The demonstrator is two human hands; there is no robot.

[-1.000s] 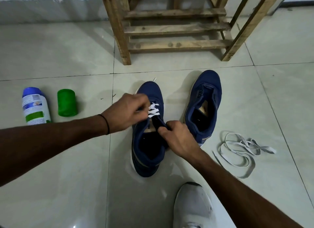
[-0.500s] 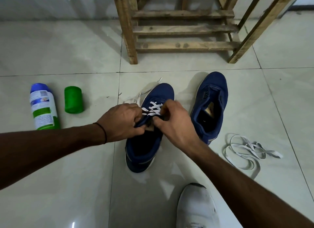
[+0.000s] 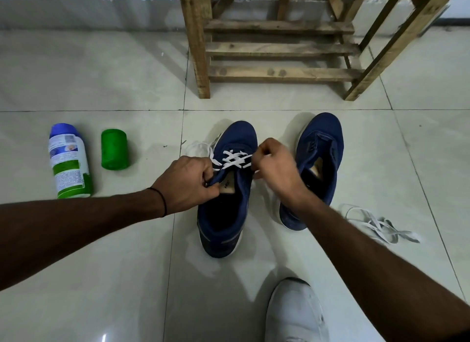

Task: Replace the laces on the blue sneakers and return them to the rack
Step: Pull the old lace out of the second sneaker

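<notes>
Right hand [image 3: 277, 166] has shifted off the tongue to the right side of the lacing since half a second ago. Left hand [image 3: 188, 186] keeps its place at the left flap.

Near edge of floor [image 3: 101, 265]: white shoe [image 3: 296, 313], count 1, toe pointing away, cut by the frame.

Farther in, right side: loose lace [image 3: 376, 224], count 1, greyish-white heap, just beside the right-hand sneaker's heel.

Mid floor: blue sneakers, count 2, side by side, toes away, not touching. Both are dark blue fabric with pale soles.
- Laced sneaker [image 3: 223, 219], on the left: white lace [image 3: 235, 159] crosses about three times over the toe-end part of the throat. Tan insole label shows behind it. A slack end lies on the floor by the left of the toe.
- Unlaced sneaker [image 3: 319, 148], on the right: throat open, tongue raised.

Hands, count 2.
- Left hand: fingers and thumb curled, pinching the laced sneaker's left flap just behind the crossings.
- Right hand: fist curled on the white lace at the right end of the crossings; blurred, so finger placement is unreadable.
- The crossings lie between the two hands.

Left side of floor: bottle [image 3: 70, 163], count 1, white and green with a blue cap. Green cylinder [image 3: 114, 153], count 1, near it, apart.

Far edge: wooden rack [image 3: 279, 49], count 1, slatted, by the wall.
</notes>
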